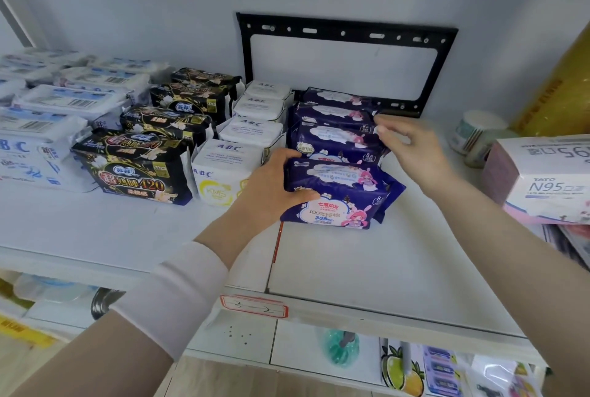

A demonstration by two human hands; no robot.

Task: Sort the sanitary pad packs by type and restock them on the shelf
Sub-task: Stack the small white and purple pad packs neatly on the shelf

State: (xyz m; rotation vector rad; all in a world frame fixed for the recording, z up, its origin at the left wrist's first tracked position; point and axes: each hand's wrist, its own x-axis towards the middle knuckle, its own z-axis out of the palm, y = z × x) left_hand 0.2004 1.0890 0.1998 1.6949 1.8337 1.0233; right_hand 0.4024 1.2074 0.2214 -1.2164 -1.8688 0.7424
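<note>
Left hand (271, 186) grips the front purple pack (338, 195); right hand (412, 144) touches the purple row (332, 138) behind, grip unclear. Shoving could topple that row.

The left hand (271, 187) grips the left end of the front purple pack (346, 197) on the shelf (367, 269). Behind that pack stand three more purple packs (335, 116), the right hand (415, 146) touching their right ends. To its left stand white packs (223, 170), then black packs (137, 170); to its right, a mask box (549, 179).
</note>
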